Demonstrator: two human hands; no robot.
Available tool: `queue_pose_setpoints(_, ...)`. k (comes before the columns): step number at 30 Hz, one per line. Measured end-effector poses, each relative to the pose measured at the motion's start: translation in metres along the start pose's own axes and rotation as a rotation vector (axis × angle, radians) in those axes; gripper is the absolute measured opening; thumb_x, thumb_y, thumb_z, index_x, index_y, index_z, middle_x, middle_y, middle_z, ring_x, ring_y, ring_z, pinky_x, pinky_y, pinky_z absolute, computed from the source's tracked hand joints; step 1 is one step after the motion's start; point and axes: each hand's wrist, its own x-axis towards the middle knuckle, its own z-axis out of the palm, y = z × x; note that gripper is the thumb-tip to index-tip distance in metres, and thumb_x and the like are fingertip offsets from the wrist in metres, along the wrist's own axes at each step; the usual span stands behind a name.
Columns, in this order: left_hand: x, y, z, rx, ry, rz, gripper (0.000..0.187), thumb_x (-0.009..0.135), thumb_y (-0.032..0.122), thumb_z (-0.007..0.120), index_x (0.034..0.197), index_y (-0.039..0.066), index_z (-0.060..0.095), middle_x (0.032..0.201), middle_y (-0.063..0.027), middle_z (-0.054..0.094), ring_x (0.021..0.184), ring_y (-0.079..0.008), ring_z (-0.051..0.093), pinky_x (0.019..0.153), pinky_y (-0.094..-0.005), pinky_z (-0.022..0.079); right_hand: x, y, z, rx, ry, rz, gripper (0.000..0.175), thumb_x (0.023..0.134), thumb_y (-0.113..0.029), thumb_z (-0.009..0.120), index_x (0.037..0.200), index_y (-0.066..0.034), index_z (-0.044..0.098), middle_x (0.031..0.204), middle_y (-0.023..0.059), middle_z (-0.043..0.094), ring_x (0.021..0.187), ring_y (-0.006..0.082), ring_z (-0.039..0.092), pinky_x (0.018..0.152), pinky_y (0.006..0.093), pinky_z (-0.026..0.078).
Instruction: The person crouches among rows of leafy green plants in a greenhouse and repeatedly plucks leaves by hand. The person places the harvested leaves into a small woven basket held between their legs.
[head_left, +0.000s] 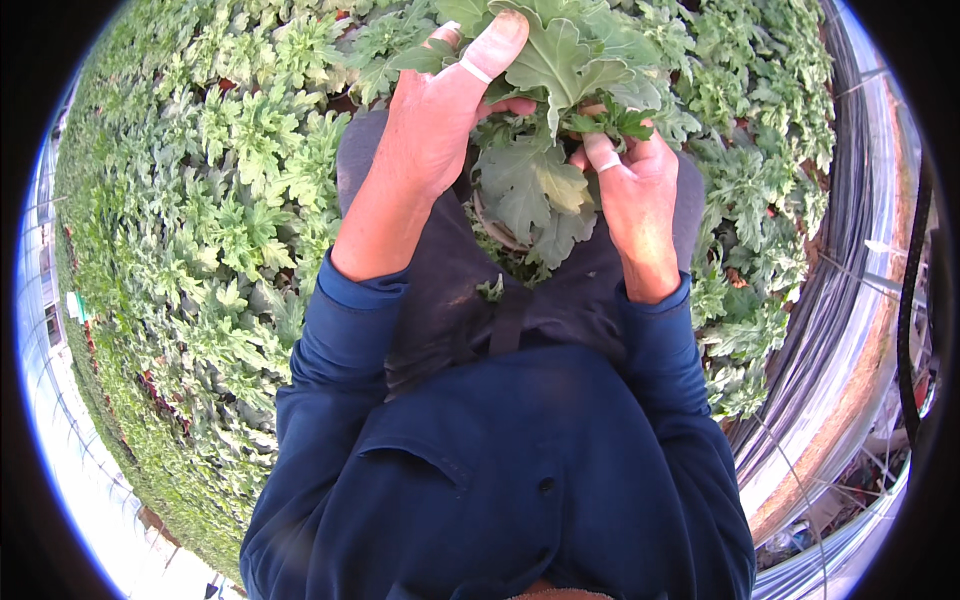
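A leafy potted plant (536, 176) with lobed green leaves stands between my knees; part of its round pot rim (499, 225) shows below the leaves. My left hand (450, 105), white tape around the thumb, is at the plant's left side with the thumb raised and leaves between thumb and fingers. On the right, my right hand (637, 169), its thumb taped too, pinches a small green shoot (619, 121) at the plant's side. Leaves cover several fingertips of both hands. A small cut piece of leaf (491, 288) lies on my dark trousers.
Dense rows of similar leafy plants (255, 217) surround me on both sides, with bits of reddish pots among them. Along the right runs a band of dark sheeting (825, 262), beside pale plastic film and a strip of brown ground. A black cable or strap (911, 300) hangs at the far right.
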Motion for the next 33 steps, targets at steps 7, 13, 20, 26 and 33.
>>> queue_pose_setpoints(7,0.005,-0.002,-0.006,-0.044,0.023,-0.029,0.045,0.090,0.038,0.073,0.123,0.011,0.059,0.117,-0.0024,0.063,0.108,-0.0168,0.061,0.087,-0.0370,0.052,-0.018,-0.041,-0.062,-0.242,-0.863,-0.247,0.048,0.078,-0.015,0.084,0.120,-0.0011,0.065,0.109,0.0079,0.069,0.100,0.0190,0.065,0.088,0.0349,0.050)
queue_pose_setpoints(13,0.005,-0.001,0.000,-0.025,0.031,0.003,0.041,0.092,0.034,0.072,0.122,0.009,0.060,0.114,-0.0031,0.064,0.103,-0.0156,0.062,0.085,-0.0347,0.053,-0.010,-0.027,-0.047,-0.392,-0.211,-0.313,0.038,0.086,-0.013,0.075,0.121,-0.0018,0.064,0.106,0.0091,0.067,0.092,0.0172,0.064,0.077,0.0294,0.051)
queue_pose_setpoints(20,0.022,0.032,0.041,0.163,-0.072,0.055,0.050,0.087,0.014,0.075,0.131,0.001,0.056,0.112,-0.0091,0.067,0.102,-0.0128,0.062,0.090,-0.0283,0.050,0.008,0.017,-0.001,-0.765,0.061,-0.618,0.076,0.074,-0.018,0.081,0.139,-0.0019,0.044,0.122,0.0160,0.058,0.111,0.0295,0.059,0.093,0.0365,0.049)
queue_pose_setpoints(26,0.017,0.027,0.036,0.079,-0.127,0.133,0.056,0.091,0.018,0.071,0.138,-0.001,0.048,0.110,-0.0080,0.065,0.102,-0.0126,0.059,0.091,-0.0276,0.047,0.014,0.015,0.006,-0.255,0.157,-0.625,0.045,0.082,-0.018,0.077,0.117,0.0040,0.058,0.108,0.0094,0.064,0.104,0.0190,0.061,0.095,0.0319,0.047)
queue_pose_setpoints(33,-0.025,-0.036,0.008,0.183,0.061,0.142,0.045,0.097,0.011,0.059,0.139,-0.001,0.047,0.100,-0.0105,0.068,0.083,-0.0122,0.064,0.075,-0.0255,0.052,0.032,0.006,-0.016,-0.178,0.303,-0.191,0.033,0.094,-0.032,0.068,0.091,0.0014,0.069,0.082,0.0064,0.070,0.071,0.0149,0.060,0.069,0.0300,0.047)
